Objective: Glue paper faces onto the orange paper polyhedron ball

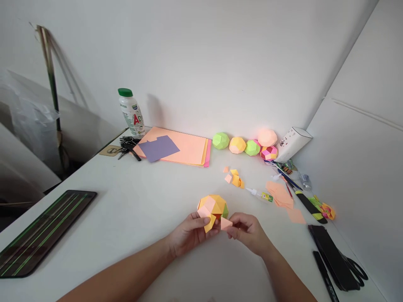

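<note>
My left hand (pixel 193 230) is closed round the lower left of a folded paper ball (pixel 215 204), its thumb pressed on a yellow-orange flap. The ball has yellow-orange and peach faces with a green part on its right, and an opening shows at its lower right. Between the thumb and fingers of my right hand (pixel 247 231) is a small peach paper piece (pixel 225 223), close beside that opening. Whether the piece touches the ball I cannot tell. Beyond the ball lie several small folded paper pieces (pixel 236 180) and a glue bottle (pixel 260 194).
Finished paper balls (pixel 237 145) line the wall near a white tube (pixel 292 144). Peach paper squares (pixel 280 194), a cutter (pixel 311 206) and scissors (pixel 352 268) lie right. Coloured sheets (pixel 185 147), keys (pixel 128 144), a white bottle (pixel 130 111) and a dark striped board (pixel 47 230) are left.
</note>
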Tool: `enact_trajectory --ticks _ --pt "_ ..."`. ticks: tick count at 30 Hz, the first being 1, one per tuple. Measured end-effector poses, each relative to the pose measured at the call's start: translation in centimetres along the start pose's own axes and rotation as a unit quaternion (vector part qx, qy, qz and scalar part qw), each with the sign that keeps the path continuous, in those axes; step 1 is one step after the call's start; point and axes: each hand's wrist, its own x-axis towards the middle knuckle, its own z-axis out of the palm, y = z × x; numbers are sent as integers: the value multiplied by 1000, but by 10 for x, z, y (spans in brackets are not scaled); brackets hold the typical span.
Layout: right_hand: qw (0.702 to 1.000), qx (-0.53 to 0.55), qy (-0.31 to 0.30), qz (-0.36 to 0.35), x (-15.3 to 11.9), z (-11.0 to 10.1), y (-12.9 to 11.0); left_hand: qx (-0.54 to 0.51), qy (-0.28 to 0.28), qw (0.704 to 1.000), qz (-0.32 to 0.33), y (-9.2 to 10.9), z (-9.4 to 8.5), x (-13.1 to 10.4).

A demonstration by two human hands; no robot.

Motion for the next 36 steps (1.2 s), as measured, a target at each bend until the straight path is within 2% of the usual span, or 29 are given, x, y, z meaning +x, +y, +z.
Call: enact_trajectory --ticks 7,12,16,22,27,33,36 --pt "974 -166 64 -141 -1 14 -1 8 10 1000 10 1 0 1" --pt "951 -233 76 -187 -3 16 3 30 -12 999 15 3 3 1" --pt "952 -235 62 -187 -3 18 5 40 -25 999 23 3 7 1" --pt "975 -164 69 -132 -2 17 1 38 -17 999 10 1 9 -2" --pt "993 -65 93 -34 -2 18 -1 10 6 1000 -7 -1 6 -1" --pt "993 25 77 89 -5 16 1 51 -5 999 -13 1 8 -1" --pt "989 47 80 118 -6 16 3 65 -10 998 -20 1 9 -2"
